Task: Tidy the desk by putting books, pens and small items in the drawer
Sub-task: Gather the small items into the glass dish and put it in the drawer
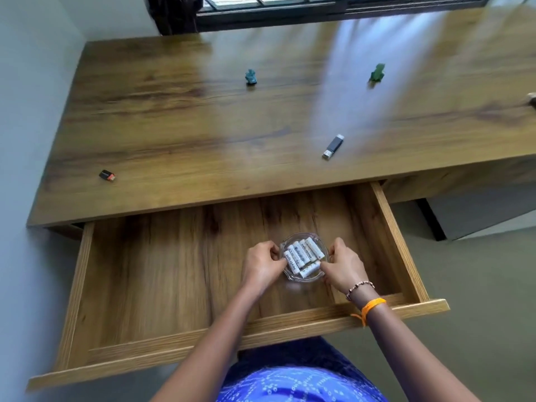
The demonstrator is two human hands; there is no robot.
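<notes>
We have both hands down in the open drawer (406, 248). Our left hand (262, 265) and our right hand (343, 266) each curl their fingers round one side of a small glass dish (304, 278). The dish is full of white batteries (303, 256). They have dark letters on them, maybe "Hevorign", but it is too blurry to be sure. The dish looks like it sits on the drawer floor, near the right side.

We think this step is putting the batteries away. Next we should let go gently, so the glass does not tip.

Farther off, small things wait on the desk (203, 126): a black and red stick (107, 175), a black USB stick (333, 147), a teal toy (250, 76) and a green toy (377, 73).
</notes>
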